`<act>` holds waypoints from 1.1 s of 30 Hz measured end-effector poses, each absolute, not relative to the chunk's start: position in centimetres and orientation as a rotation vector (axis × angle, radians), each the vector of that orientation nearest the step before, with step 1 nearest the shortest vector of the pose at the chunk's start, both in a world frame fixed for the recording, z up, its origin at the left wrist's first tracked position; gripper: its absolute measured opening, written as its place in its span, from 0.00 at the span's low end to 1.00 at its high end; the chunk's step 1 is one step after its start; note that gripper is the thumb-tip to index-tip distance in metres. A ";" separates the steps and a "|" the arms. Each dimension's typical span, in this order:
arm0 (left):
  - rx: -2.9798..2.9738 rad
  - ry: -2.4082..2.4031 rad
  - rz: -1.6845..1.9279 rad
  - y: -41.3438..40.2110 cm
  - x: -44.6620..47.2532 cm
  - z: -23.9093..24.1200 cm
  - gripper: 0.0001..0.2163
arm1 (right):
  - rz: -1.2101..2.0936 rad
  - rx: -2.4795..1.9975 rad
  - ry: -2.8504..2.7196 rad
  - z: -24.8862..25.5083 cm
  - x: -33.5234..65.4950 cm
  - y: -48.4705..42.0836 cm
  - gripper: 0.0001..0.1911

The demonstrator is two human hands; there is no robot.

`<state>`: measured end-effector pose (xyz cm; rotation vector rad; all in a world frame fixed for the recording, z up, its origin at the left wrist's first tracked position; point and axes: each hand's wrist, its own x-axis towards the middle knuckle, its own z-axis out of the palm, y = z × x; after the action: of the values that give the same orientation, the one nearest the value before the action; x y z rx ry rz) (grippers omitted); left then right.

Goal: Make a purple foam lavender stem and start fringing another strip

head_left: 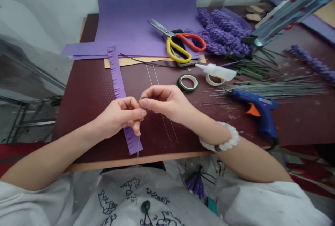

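- Right hand (165, 103): thumb and forefinger pinched shut on the top of a thin wire (138, 142), a green-wrapped tip showing at the pinch. A tight pinch suits a part this fine.
- Left hand (119, 116): fingers curled closed just beside the pinch; cannot tell if they hold the wire. The wire hangs below them, clear of the table.
- Under the left hand: fringed purple paper strip (117, 74), laid straight along the table, within easy reach.
- Just beyond the hands: two bare wires (151, 74) and a green tape roll (187, 83), close by for quick pickup.
- Farther right: white glue bottle (216, 72), blue hot glue gun (253, 109), wire bundle (272, 90).
- Far edge: orange-and-yellow-handled scissors (180, 46), purple paper flower spikes (222, 32) - parked out of the work area.
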<state>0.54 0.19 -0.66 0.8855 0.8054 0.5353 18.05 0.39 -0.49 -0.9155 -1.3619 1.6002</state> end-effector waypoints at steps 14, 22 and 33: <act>0.747 0.721 0.482 0.3 0.5 -0.4 0.12 | 1.794 -0.806 -1.264 -0.5 18.1 0.6 0.17; 0.766 0.776 0.491 0.2 0.5 -0.4 0.12 | 1.743 -0.861 -1.274 -0.2 18.3 0.4 0.13; 0.775 0.724 0.516 0.0 0.6 -0.6 0.12 | 1.693 -0.830 -1.352 -0.3 18.3 0.3 0.05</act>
<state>0.59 0.01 -0.64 0.7752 0.7242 0.5164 18.27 0.29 -0.27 -0.8296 -1.3516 1.6932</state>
